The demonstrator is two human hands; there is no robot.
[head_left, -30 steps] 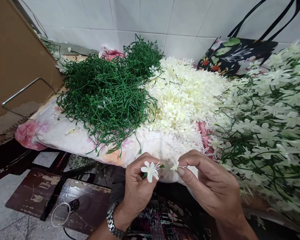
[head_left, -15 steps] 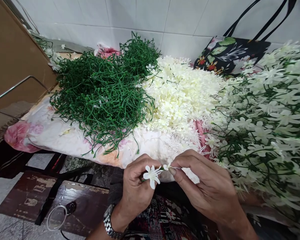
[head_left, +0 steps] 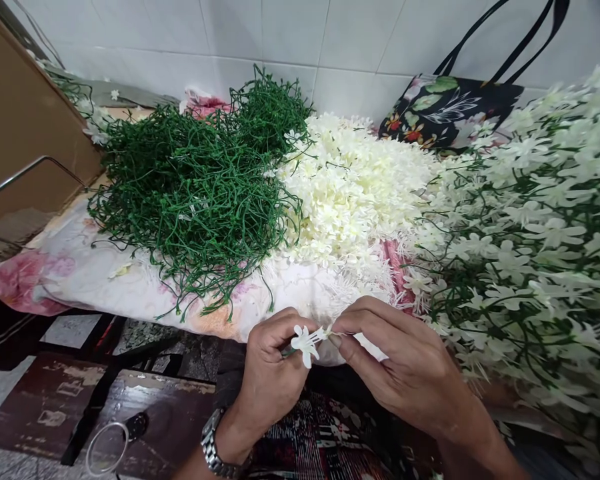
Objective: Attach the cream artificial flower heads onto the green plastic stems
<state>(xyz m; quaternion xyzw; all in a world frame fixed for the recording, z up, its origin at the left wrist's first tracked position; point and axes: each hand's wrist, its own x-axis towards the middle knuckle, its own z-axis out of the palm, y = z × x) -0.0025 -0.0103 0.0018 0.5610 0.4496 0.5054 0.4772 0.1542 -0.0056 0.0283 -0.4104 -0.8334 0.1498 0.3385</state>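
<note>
Low in the middle of the head view, my left hand (head_left: pixel 280 367) is closed around a green stem that bears a white artificial flower (head_left: pixel 307 345); most of the stem is hidden in the fingers. My right hand (head_left: pixel 395 360) pinches a second small white blossom (head_left: pixel 327 333) between thumb and forefinger, against the stem tip. Fine white threads show by the right fingertips. Beyond the hands lie a heap of green plastic stems (head_left: pixel 195 193) and, right of it, a pile of loose cream-white petals (head_left: pixel 345 193).
A floral cloth (head_left: pixel 125 293) covers the work surface. Finished-looking white flower sprays (head_left: pixel 525 267) crowd the right side. A black floral bag (head_left: pixel 450 110) leans on the tiled wall (head_left: pixel 235 33). At left stand a cardboard box (head_left: pixel 25 127) and, lower, a brown wooden board (head_left: pixel 155 400) with a clear cup (head_left: pixel 107 450).
The small blossom and right fingertips have shifted slightly left, closer to the stem tip in my left hand. The whole view has moved a little, so the surroundings appear farther left.
</note>
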